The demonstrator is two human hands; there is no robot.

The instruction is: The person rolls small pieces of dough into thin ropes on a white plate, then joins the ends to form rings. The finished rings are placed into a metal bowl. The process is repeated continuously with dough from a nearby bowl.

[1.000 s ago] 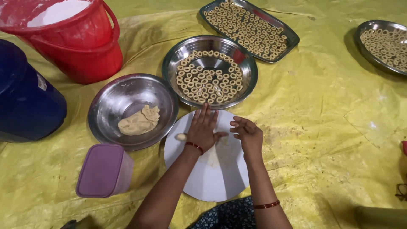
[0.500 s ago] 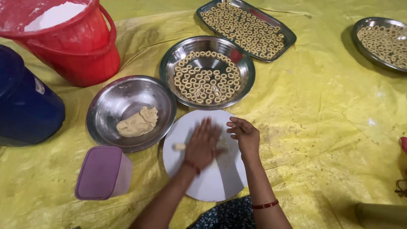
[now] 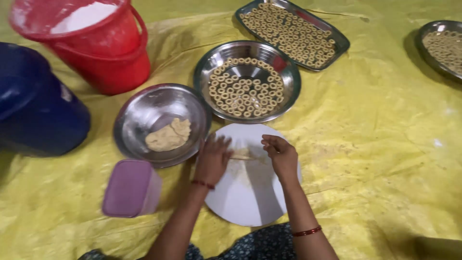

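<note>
Rolling stage here: left hand (image 3: 212,159) lies flat, nothing grasped, on the dough strip (image 3: 242,155) lying on the white round board (image 3: 250,202); right hand (image 3: 281,154) pinches its end. Curling into a ring probably needs gentle fingertips.

You are looking down at a wrinkled yellow plastic sheet (image 3: 375,144) that covers the whole floor, creased and faintly dusted pale in patches. Soft, even light falls across it and throws only short, dim shadows, darker along the left edge and in the lower right corner. You see no walls, windows or furniture from this angle, only the sheet.
</note>
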